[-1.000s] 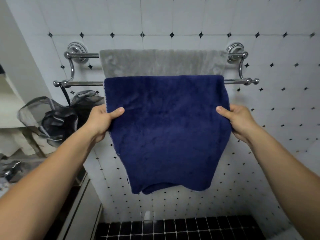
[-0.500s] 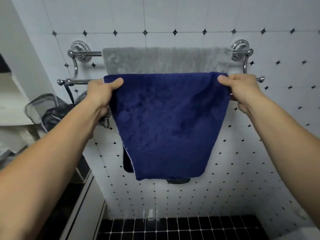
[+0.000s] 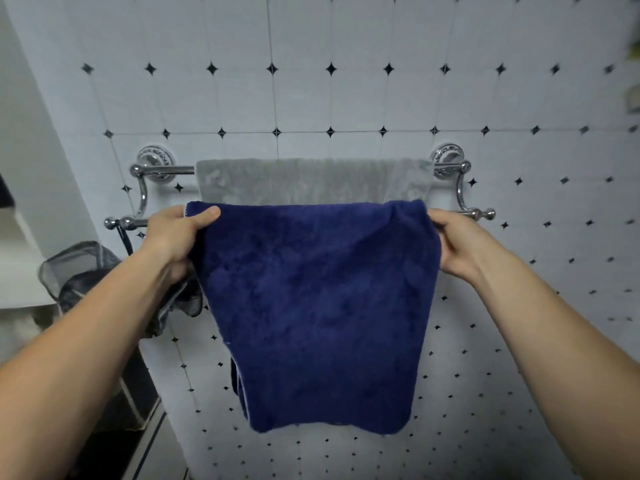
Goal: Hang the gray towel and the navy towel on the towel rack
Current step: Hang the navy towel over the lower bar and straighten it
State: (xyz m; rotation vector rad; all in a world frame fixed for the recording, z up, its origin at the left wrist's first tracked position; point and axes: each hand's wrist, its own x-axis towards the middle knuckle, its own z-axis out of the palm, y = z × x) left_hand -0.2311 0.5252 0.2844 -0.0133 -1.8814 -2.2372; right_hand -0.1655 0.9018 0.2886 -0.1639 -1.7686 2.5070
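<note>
Both hands have come up from the sides of the towel to its top fold since a second ago, and the rack now sits lower in view.

Far left, a gray mesh bag (image 3: 79, 271) hangs off the front bar of the towel rack (image 3: 131, 222). The left hand (image 3: 176, 233) pinches the top left corner of the navy towel (image 3: 318, 306), thumb on the front and the other fingers curled behind it. My guess is it's holding there to slide the fold level along the bar. That towel is draped over the near bar, and the gray towel (image 3: 311, 181) is already over the far bar behind it. The right hand (image 3: 457, 244) grips the top right edge the same way, probably so both corners end up even.

Hard to see:
- The near bar is buried under the navy cloth.
- The back flap only peeks out at lower left.
- Most of the gray towel is covered.
- The right fingers are tucked behind the fabric, so I can't tell how they lie.
</note>
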